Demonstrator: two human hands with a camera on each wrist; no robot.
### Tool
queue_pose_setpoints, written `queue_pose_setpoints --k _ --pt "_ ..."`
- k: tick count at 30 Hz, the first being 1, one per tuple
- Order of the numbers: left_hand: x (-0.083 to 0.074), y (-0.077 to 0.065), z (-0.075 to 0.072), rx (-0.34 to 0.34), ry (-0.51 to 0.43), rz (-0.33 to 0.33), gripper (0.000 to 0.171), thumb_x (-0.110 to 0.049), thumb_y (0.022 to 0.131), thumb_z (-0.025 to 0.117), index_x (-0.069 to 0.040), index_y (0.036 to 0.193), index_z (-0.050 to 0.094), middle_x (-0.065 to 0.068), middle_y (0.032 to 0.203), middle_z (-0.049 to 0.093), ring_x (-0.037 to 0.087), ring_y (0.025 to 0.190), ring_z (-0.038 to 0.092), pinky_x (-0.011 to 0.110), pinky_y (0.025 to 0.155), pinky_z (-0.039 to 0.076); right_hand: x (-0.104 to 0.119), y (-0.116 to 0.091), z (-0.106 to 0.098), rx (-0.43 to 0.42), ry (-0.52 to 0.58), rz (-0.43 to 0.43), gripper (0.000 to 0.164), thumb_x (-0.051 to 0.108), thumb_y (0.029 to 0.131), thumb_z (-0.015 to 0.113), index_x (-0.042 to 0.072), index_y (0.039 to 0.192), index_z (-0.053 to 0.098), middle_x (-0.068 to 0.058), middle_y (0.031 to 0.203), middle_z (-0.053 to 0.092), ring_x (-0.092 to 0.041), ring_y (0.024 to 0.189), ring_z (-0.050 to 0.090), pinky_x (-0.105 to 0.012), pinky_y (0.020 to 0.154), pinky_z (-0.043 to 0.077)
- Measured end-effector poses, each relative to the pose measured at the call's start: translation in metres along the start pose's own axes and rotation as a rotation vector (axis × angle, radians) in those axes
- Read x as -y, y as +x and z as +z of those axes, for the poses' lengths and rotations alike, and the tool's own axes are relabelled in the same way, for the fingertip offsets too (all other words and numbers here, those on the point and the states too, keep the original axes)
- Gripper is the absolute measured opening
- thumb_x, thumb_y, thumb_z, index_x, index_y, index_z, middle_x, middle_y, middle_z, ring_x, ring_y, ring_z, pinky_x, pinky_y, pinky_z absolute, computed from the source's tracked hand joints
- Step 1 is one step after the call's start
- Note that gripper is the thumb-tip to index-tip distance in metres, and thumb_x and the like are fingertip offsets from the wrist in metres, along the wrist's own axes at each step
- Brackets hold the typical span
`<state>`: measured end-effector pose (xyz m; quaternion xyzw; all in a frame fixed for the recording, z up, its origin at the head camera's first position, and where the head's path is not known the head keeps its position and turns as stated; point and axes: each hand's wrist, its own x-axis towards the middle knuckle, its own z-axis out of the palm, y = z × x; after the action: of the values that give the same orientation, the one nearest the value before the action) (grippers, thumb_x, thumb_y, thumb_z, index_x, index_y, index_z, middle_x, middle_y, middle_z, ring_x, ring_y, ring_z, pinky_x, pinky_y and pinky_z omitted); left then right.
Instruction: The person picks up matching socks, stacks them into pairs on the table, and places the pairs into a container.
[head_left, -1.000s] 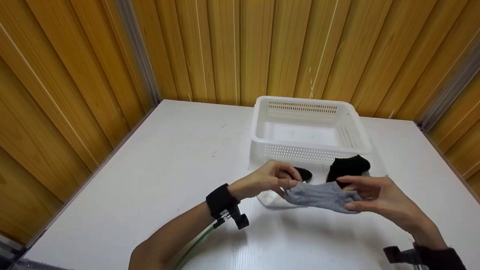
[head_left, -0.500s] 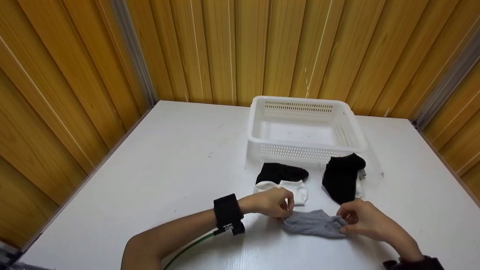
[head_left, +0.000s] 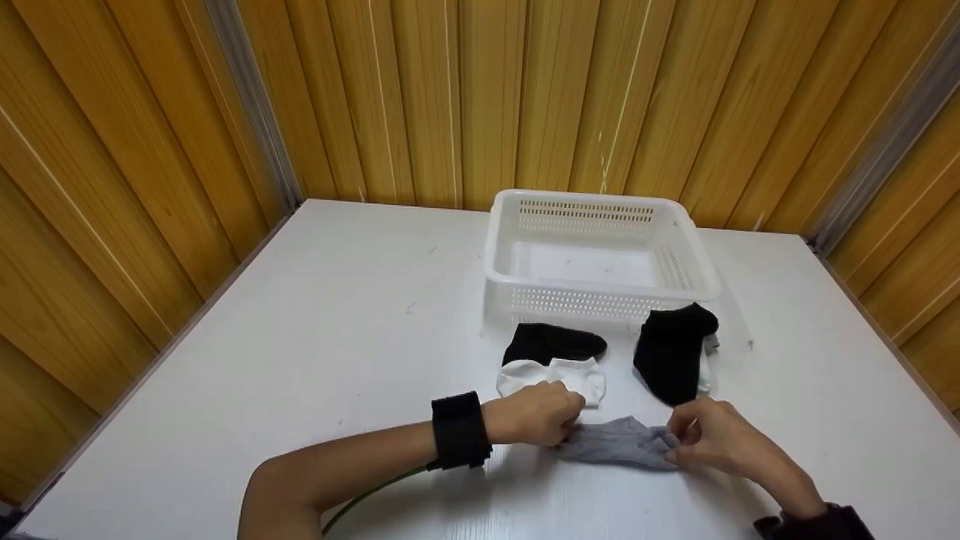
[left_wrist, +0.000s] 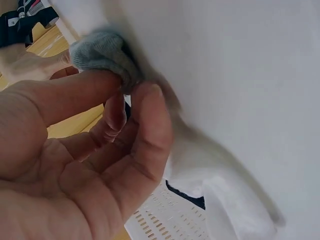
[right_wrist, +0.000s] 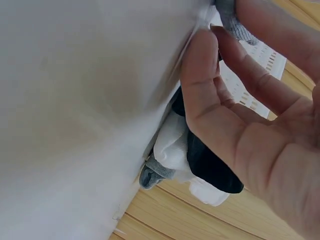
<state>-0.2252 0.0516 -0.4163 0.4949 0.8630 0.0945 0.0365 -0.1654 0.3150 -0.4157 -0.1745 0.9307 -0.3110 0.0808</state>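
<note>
The left hand [head_left: 534,414] and right hand [head_left: 716,439] are pinching the ends of the gray sock [head_left: 619,442], down by the table [head_left: 360,337]; pulling gently should be keeping it flat. The right wrist view is showing white cloth [right_wrist: 172,142] and gray cloth [right_wrist: 151,176] that the black sock [head_left: 670,360] is mostly hiding from the head view.

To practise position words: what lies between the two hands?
In the head view, a grey sock lies there, its ends held by the left hand and the right hand.

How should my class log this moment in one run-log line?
left hand: pinches grey sock; right hand: pinches its other end; beyond: white bundle, black sock, black-topped sock pile; farther back: white basket
</note>
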Motion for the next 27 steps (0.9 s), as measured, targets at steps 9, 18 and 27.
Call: queue_pose_setpoints --k 9,18,27 --pt "-0.004 -0.006 -0.01 -0.132 -0.002 -0.036 0.018 -0.016 0.074 0.069 -0.012 0.067 0.053 -0.007 0.059 0.049 0.007 0.055 0.047 0.02 0.042 0.035 -0.008 -0.005 -0.053 -0.074 -0.052 -0.002 0.017 0.024 0.085 0.062 0.008 0.087 0.066 -0.003 0.085 0.064 -0.015 0.07 0.06 -0.026 0.056 0.047" --pt "-0.026 0.02 -0.024 -0.235 -0.001 0.074 0.01 -0.017 0.074 0.066 -0.016 0.071 0.056 -0.012 0.06 0.047 0.002 0.055 0.043 0.016 0.041 0.032 -0.039 0.028 -0.078 -0.215 -0.22 0.084 0.03 0.001 0.076 0.063 -0.005 0.105 0.058 -0.032 0.11 0.048 -0.05 0.098 0.044 -0.054 0.073 0.042" --pt "-0.026 0.022 -0.034 -0.252 -0.025 0.034 0.012 -0.024 0.079 0.064 -0.019 0.071 0.056 -0.015 0.06 0.047 0.0 0.054 0.043 0.015 0.04 0.032 -0.074 0.07 -0.069 -0.215 -0.239 0.079 0.031 -0.006 0.066 0.052 -0.011 0.096 0.059 -0.027 0.097 0.057 -0.043 0.094 0.049 -0.051 0.076 0.039"
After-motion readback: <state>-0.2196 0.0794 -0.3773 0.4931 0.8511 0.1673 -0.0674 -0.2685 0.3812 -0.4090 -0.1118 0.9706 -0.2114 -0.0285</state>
